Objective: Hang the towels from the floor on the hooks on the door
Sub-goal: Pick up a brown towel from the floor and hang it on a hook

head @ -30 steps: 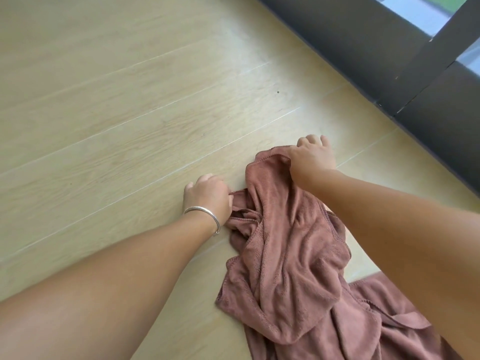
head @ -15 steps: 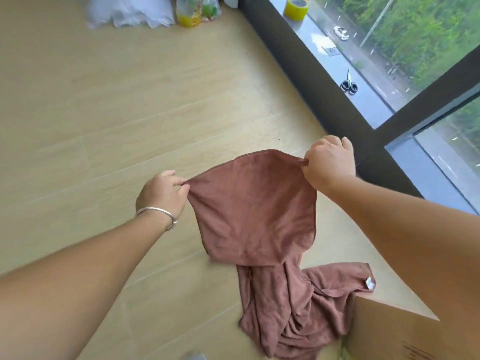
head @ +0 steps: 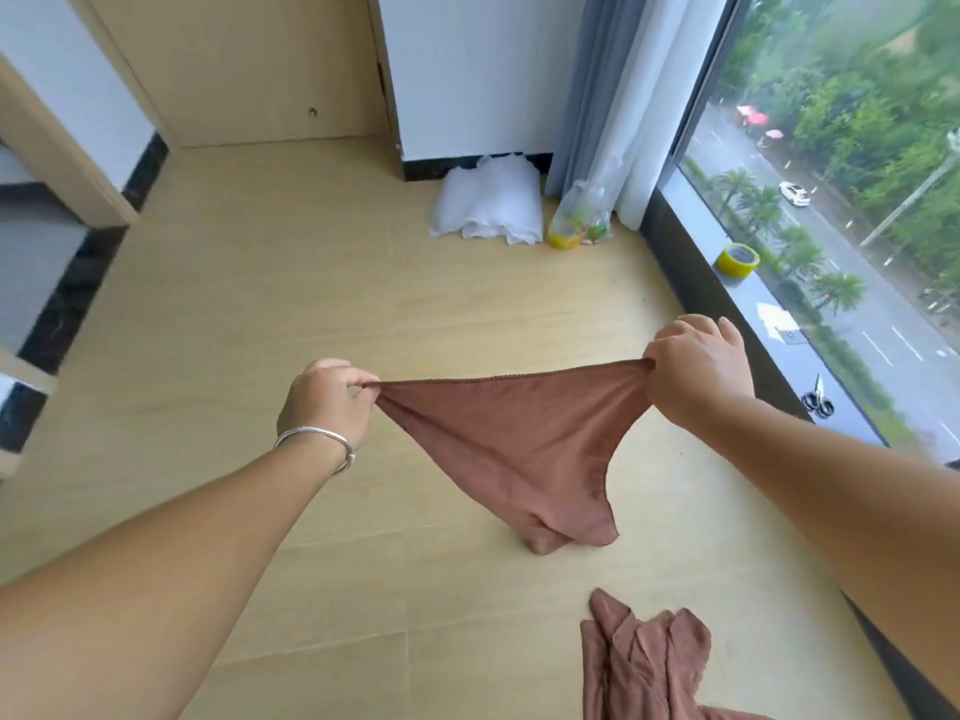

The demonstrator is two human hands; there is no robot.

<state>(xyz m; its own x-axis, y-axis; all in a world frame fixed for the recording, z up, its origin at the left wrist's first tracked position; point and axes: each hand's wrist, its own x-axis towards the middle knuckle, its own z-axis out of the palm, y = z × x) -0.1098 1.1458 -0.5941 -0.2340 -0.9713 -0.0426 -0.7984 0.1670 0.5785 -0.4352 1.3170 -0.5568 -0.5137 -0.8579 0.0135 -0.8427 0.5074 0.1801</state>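
Two hands, one brown towel (head: 514, 439) stretched between them at frame centre. Left hand (head: 327, 400) pinches its left corner; right hand (head: 696, 376) grips the right corner, fingers curled. Top edge runs left-right, taut; body hangs to a point, apparently clear of the floor (head: 311, 283). Second towel (head: 644, 667) lies lower right, nearer the right arm. No hooks visible.
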